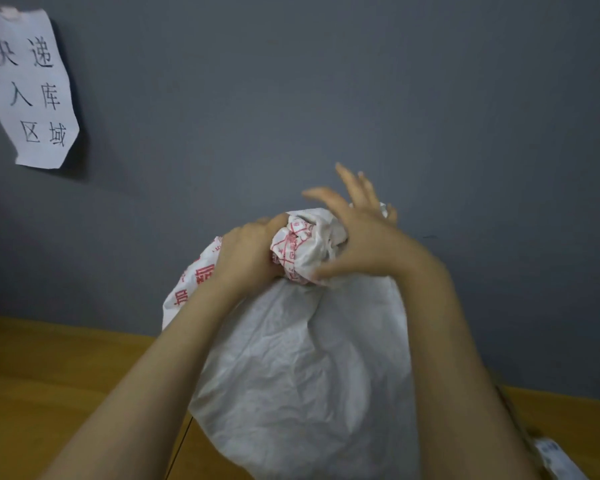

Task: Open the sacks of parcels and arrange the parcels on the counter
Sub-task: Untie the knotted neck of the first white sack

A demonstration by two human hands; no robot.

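I judge early stage: sack (302,368) stands on counter (49,368), neck bunched, not yet opened; left hand (246,258) grips neck, right hand (361,233) rests against it, fingers spread. Unpacking and arranging of parcels left, I think.

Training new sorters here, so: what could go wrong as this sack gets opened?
1. The sack stands tall on the counter, gripped at its bunched neck by the left hand; once loosened it may slump and spill its contents.
2. The right hand has its fingers spread, so its hold looks weak.
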